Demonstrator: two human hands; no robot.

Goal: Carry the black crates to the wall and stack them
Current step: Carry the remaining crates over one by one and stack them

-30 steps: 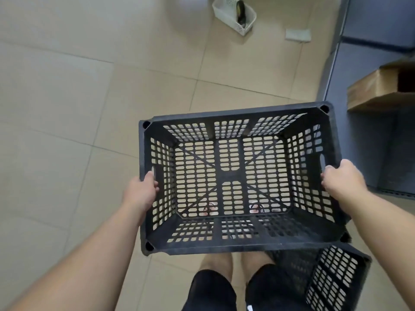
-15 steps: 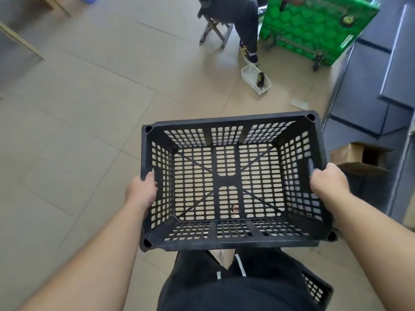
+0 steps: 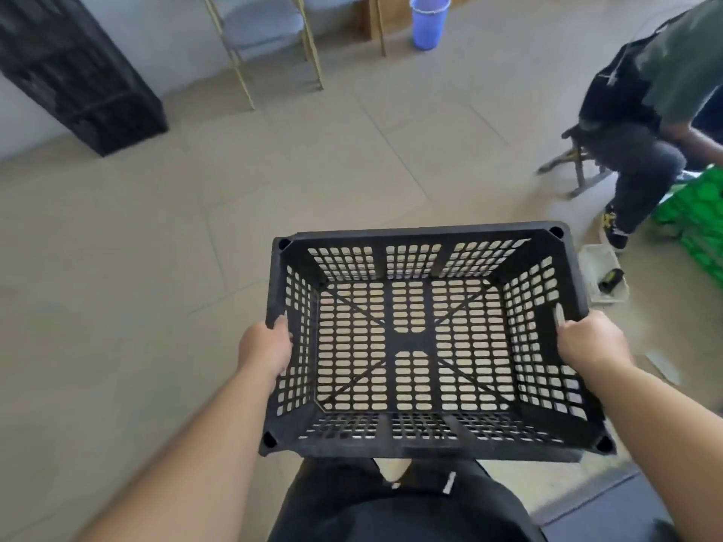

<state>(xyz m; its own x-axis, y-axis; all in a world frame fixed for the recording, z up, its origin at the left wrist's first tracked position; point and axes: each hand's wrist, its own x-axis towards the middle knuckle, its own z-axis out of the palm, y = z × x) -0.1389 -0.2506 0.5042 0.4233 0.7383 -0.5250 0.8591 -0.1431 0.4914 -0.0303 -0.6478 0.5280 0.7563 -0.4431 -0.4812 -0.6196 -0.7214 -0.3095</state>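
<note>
I hold an empty black perforated crate [image 3: 414,342] level at waist height above the tiled floor. My left hand [image 3: 264,348] grips the handle slot in its left wall. My right hand [image 3: 587,342] grips the handle slot in its right wall. A tall stack of black crates [image 3: 74,68] stands against the grey wall at the far left, well away from the crate I carry.
A person [image 3: 645,123] sits on a stool at the right beside a green box [image 3: 700,224]. A small white basket [image 3: 604,279] lies on the floor just right of the crate. Folding chairs [image 3: 266,37] and a blue bucket [image 3: 428,19] stand by the far wall.
The view has swung up and to the left with the crate still in both hands. The crate stack at the wall, the chairs and the bucket have come into view; the second crate near my feet has dropped out.
</note>
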